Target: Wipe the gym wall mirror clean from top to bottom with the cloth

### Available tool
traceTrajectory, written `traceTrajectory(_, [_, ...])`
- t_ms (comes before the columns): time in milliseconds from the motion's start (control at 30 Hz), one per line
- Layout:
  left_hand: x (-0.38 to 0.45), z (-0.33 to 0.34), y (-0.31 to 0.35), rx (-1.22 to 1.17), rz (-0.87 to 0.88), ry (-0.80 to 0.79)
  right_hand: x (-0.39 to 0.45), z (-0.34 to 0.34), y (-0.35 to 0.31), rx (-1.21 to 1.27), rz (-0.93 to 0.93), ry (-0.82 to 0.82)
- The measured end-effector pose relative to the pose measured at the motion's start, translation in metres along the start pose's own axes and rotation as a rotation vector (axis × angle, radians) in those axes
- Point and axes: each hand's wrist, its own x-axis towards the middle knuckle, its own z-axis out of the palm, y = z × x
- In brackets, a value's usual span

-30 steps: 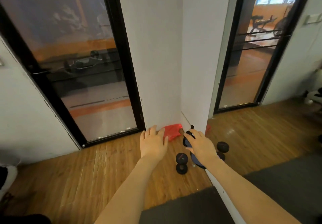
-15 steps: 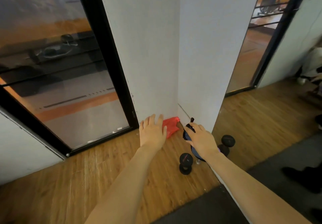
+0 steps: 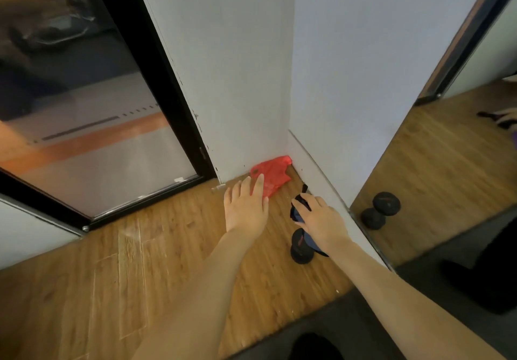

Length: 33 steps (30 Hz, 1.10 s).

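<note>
Left hand flat, fingers straight, together, tips over near edge of red cloth; contact unclear. Cloth crumpled, thin, slightly glossy, lying on floor in far corner where white walls meet. Right hand palm down, fingers curled over dark blue object with black strap; object mostly hidden. Black round-headed dumbbell just below it on wood-plank floor. Frameless wall mirror right, reflecting dumbbell. Black-framed glass panel left. Both forearms bare, extended forward.

Both forearms are bare, with no sleeves showing.
</note>
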Motion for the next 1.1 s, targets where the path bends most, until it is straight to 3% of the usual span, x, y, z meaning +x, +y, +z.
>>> traceTrajectory(433, [0.100,0.313,-0.001,-0.045,0.034,-0.022,0.036,0.316,0.054,0.032,0.020,0.011])
traceTrajectory(633, [0.112,0.425,-0.008,-0.075,0.033,-0.021,0.045,0.412,0.074,0.115,0.197,0.033])
traceTrajectory(800, [0.111,0.472,-0.012,-0.113,0.020,-0.019,0.056,0.451,0.078,0.239,0.308,-0.038])
traceTrajectory(1100, [0.107,0.497,-0.021,-0.133,-0.009,0.008,0.071,0.491,0.077,0.373,0.379,0.021])
